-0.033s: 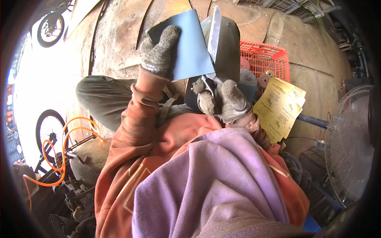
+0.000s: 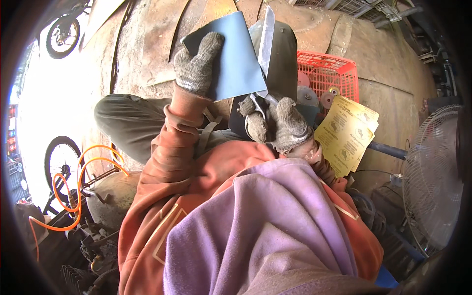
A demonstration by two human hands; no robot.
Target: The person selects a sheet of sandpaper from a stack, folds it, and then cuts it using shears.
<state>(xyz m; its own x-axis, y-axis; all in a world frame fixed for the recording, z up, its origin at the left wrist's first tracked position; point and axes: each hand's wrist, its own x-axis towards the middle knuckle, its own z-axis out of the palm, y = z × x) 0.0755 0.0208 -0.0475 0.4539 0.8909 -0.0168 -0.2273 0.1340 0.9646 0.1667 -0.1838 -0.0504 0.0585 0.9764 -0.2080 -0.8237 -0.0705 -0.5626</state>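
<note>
My left hand (image 2: pixel 200 64), in a grey knitted glove, pinches a blue-grey sheet (image 2: pixel 237 54) at its left side, thumb on top. The sheet looks like sandpaper, and a darker part shows at its upper left corner. My right hand (image 2: pixel 287 125), gloved too, is closed round the handles of a large pair of scissors (image 2: pixel 266 44). One long blade points away from me along the sheet's right edge; the other blade is mostly hidden by the sheet. The pivot lies at the sheet's lower right corner.
Right of my knee stands a red plastic basket (image 2: pixel 328 60) with several round discs (image 2: pixel 307 96). Yellow printed sheets (image 2: pixel 346 132) lie beside my right forearm, near a fan (image 2: pixel 435 177). An orange hose (image 2: pixel 78 196) coils at the left by a rusty tank (image 2: pixel 110 196).
</note>
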